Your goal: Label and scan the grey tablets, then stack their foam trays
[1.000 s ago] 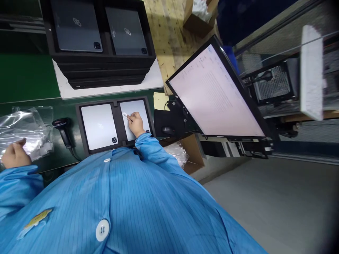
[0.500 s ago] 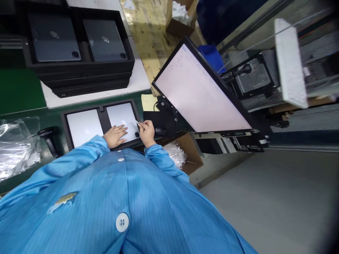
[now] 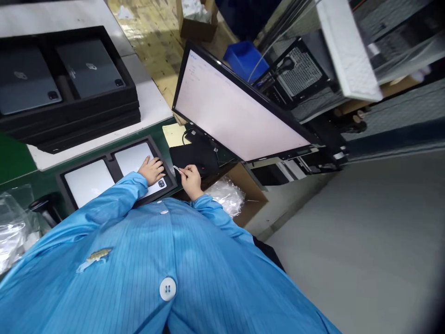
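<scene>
A black tray (image 3: 62,178) on the green bench holds two silver tablets lying back up. My left hand (image 3: 152,170) rests flat on the right-hand tablet (image 3: 134,157), fingers spread, just above its camera corner. The left-hand tablet (image 3: 88,182) lies untouched beside it. My right hand (image 3: 191,178) hovers just right of the tray over a black mouse pad (image 3: 194,155), pinching a small white strip (image 3: 176,169) between thumb and fingers. Both arms wear blue striped sleeves.
A large monitor (image 3: 232,111) with a white screen tilts at the right. A stack of black trays (image 3: 69,120) with dark grey tablets sits at the back left. A barcode scanner (image 3: 43,206) and clear plastic bags (image 3: 12,232) lie at the left. A cardboard box (image 3: 243,195) sits below the bench.
My left hand left the plastic bags and came to rest on the right-hand tablet. My right hand lifted the white strip off that tablet and moved right, past the tray's edge. The view swung left.
</scene>
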A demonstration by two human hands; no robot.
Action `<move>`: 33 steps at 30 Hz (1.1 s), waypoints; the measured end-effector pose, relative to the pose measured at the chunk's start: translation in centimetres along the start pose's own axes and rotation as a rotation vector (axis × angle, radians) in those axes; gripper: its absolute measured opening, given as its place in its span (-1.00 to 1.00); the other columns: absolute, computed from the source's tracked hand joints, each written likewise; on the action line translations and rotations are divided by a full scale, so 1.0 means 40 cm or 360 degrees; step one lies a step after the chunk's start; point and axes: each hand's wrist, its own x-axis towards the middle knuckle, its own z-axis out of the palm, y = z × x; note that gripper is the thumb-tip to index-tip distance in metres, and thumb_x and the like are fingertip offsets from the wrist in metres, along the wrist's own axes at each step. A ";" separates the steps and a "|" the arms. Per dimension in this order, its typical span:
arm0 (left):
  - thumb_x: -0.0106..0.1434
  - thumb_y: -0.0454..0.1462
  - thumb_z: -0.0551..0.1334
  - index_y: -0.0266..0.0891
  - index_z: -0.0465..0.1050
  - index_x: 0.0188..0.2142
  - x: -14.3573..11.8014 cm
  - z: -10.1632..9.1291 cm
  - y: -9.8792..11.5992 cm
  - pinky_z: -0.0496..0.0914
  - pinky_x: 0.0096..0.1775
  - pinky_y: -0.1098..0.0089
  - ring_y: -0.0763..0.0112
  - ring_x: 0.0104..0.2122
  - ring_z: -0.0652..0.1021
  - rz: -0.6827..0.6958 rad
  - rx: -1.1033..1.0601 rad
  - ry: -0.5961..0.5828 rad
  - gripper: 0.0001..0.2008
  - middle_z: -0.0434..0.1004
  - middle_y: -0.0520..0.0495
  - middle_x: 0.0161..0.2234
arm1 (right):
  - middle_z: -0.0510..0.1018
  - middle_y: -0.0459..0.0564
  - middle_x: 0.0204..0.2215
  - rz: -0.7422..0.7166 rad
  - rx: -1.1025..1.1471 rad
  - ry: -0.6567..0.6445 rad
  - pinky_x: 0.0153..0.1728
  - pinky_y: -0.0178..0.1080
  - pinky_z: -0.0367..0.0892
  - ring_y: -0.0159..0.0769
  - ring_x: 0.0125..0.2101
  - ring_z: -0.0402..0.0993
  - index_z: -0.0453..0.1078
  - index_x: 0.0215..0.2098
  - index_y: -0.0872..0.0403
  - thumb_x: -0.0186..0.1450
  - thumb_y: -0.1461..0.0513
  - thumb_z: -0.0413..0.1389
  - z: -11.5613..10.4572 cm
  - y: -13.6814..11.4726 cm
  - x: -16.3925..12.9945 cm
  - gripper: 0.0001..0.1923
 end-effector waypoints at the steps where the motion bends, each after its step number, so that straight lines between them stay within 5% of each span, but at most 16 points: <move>1: 0.47 -0.06 0.01 -0.26 0.56 -0.06 0.001 -0.001 0.004 -0.01 0.33 -0.28 -0.05 0.18 0.39 0.0004 0.0018 -0.0001 -0.57 0.50 -0.32 0.07 | 0.46 0.09 -0.18 0.0012 0.0005 -0.0017 -0.07 -0.20 0.43 -0.23 -0.18 0.42 0.66 -0.11 0.07 0.41 0.24 0.07 0.003 -0.003 0.006 -0.71; 8: 0.48 -0.13 -0.04 -0.28 0.55 -0.07 0.001 -0.031 -0.014 0.22 0.20 -0.03 0.10 0.00 0.48 0.0221 0.0054 -0.0177 -0.58 0.53 -0.30 -0.06 | 0.45 0.14 -0.14 0.0132 0.0024 -0.0108 -0.01 -0.16 0.41 -0.17 -0.13 0.44 0.65 -0.09 0.13 0.40 0.27 0.06 0.057 -0.051 0.064 -0.69; 14: 0.46 -0.13 0.01 -0.28 0.56 -0.14 0.011 -0.098 -0.008 0.28 -0.02 0.09 0.11 -0.07 0.47 0.0225 0.0066 -0.0273 -0.61 0.52 -0.29 -0.12 | 0.47 0.13 -0.19 0.0193 0.0077 0.0027 -0.02 -0.16 0.41 -0.17 -0.15 0.43 0.65 -0.14 0.14 0.37 0.28 0.08 0.115 -0.093 0.100 -0.72; 18: 0.50 -0.08 -0.07 -0.28 0.56 -0.14 -0.027 -0.168 -0.002 0.27 0.01 0.07 0.09 -0.06 0.46 0.0286 0.0055 -0.0162 -0.52 0.53 -0.30 -0.12 | 0.48 0.10 -0.19 0.0120 0.0080 -0.0039 -0.06 -0.21 0.39 -0.20 -0.17 0.43 0.64 -0.14 0.14 0.39 0.27 0.08 0.159 -0.132 0.087 -0.73; 25: 0.51 -0.09 -0.08 -0.28 0.54 0.00 -0.193 -0.245 -0.034 0.31 0.10 0.06 0.06 0.11 0.46 0.0140 -0.0042 0.0186 -0.53 0.53 -0.31 0.01 | 0.51 0.06 -0.21 -0.0056 -0.0020 -0.0443 -0.10 -0.25 0.35 -0.22 -0.17 0.38 0.61 -0.28 0.08 0.37 0.26 0.17 0.248 -0.190 0.024 -0.85; 30: 0.50 -0.09 -0.05 -0.29 0.52 0.07 -0.223 -0.228 -0.027 0.30 0.19 0.04 0.04 0.24 0.39 0.0048 -0.0110 0.0228 -0.52 0.52 -0.33 0.07 | 0.50 0.10 -0.16 -0.0020 0.0137 -0.0244 0.00 -0.19 0.39 -0.19 -0.10 0.44 0.62 -0.07 0.08 0.37 0.19 0.19 0.212 -0.172 0.018 -0.76; 33: 0.49 -0.08 -0.03 -0.28 0.40 0.25 -0.204 -0.178 -0.001 0.22 0.28 0.00 0.02 0.36 0.25 -0.0017 -0.0157 0.0020 -0.48 0.35 -0.33 0.28 | 0.49 0.12 -0.14 0.0020 0.0236 -0.0055 0.06 -0.13 0.39 -0.14 -0.06 0.44 0.62 -0.06 0.09 0.41 0.16 0.11 0.158 -0.141 0.023 -0.72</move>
